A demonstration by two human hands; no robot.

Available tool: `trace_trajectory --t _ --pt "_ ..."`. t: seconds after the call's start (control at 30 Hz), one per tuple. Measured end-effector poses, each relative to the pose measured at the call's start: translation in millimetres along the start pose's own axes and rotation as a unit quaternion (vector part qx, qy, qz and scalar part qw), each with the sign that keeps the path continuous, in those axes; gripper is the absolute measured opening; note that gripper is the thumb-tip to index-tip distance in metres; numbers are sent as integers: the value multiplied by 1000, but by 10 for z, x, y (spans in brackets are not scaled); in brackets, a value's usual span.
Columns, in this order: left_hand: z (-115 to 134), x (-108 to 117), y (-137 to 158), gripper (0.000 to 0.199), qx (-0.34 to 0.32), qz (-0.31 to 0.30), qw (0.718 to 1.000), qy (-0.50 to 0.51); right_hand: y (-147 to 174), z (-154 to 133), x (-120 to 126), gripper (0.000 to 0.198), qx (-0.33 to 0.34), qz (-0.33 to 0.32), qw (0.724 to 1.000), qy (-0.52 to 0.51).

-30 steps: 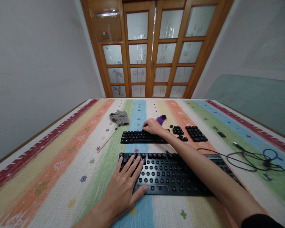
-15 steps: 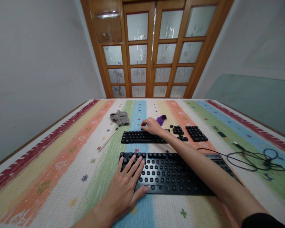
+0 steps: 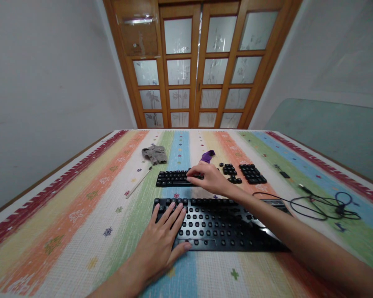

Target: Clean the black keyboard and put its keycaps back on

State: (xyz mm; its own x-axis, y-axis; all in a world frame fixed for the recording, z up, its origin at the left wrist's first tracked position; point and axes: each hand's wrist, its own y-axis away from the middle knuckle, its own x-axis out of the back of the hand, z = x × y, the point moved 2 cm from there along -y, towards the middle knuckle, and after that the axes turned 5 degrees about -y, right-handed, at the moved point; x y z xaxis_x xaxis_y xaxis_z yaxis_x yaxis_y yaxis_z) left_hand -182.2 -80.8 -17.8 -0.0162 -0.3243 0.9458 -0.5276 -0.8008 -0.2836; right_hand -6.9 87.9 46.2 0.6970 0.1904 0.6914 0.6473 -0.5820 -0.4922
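Observation:
A black keyboard (image 3: 211, 225) lies nearest to me, its top row capped and its other visible key positions bare. My left hand (image 3: 163, 236) rests flat on its left end, fingers spread and thumb near the lower edge. Just beyond it, loose black keycaps (image 3: 170, 178) are laid out in keyboard order. Above their middle hovers my right hand (image 3: 209, 176), thumb and forefinger pinched together. Whatever sits between those fingertips is too small to make out. My right forearm passes over the keyboard's right part and hides some of it.
Smaller keycap groups (image 3: 253, 174) lie to the right. A coiled cable (image 3: 317, 207) and a small black piece (image 3: 284, 174) are farther right. Behind the keycaps lie a grey cloth (image 3: 155, 155) and a purple cloth (image 3: 207, 156); a thin white brush (image 3: 138, 184) lies left.
My right hand has come slightly nearer to me and to the right, from the back row of loose keycaps to their middle. The left hand keeps its place on the keyboard.

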Motion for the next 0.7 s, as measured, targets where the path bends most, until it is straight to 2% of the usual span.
trace_trajectory --t 0.17,0.3,0.6,0.7 --pt "0 -19 0 71 -4 3 1000 3 434 -271 -91 7 40 -8 999 -33" --pt "-3 -18 0 71 -12 20 1000 0 643 -334 -211 10 97 -26 995 -16" --pt "-10 -39 1 73 -15 19 1000 -7 736 -287 -325 16 173 20 983 62" --pt "-21 -31 0 74 -15 14 1000 3 742 -301 -335 18 185 17 979 84"
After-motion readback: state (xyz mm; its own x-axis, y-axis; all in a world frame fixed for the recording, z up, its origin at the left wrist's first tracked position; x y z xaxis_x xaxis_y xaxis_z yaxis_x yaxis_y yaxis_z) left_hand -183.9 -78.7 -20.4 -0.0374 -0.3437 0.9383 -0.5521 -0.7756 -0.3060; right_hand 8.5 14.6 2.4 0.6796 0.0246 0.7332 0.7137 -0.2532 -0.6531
